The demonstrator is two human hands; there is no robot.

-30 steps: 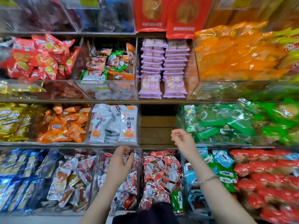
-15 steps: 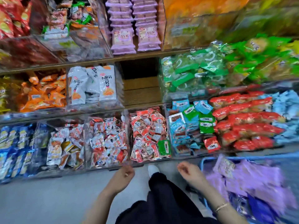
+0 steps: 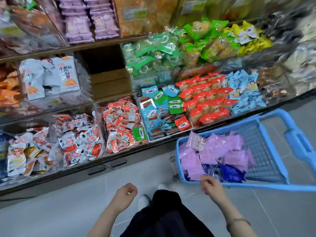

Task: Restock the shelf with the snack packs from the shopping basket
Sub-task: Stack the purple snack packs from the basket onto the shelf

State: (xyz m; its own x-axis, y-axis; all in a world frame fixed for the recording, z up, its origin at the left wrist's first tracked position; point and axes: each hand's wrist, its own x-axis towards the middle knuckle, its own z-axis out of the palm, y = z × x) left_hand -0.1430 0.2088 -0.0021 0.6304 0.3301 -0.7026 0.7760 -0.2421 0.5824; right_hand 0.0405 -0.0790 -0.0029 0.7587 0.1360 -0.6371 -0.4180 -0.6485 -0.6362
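Note:
A blue shopping basket [image 3: 277,184] stands on the floor at the lower right, holding several purple snack packs [image 3: 220,151] and some dark blue packs [image 3: 229,173]. On the shelf at the top, matching purple packs [image 3: 92,24] are stacked in two columns. Below them a wooden shelf bay [image 3: 109,81] holds nothing. My right hand [image 3: 212,187] hovers at the basket's near rim, fingers loosely curled, holding nothing. My left hand [image 3: 124,196] hangs over the floor, loosely curled and holding nothing.
Clear bins of red, white, teal and light blue snack packs [image 3: 123,120] line the lowest shelf. Green packs [image 3: 153,55] fill the bin right of the bare bay, white packs [image 3: 51,74] the bin to its left. Grey floor tiles and my feet [image 3: 143,200] lie below.
My view has swung down and right from the shelf to the basket. Both hands have dropped from shelf height to waist level, the right one reaching the basket rim.

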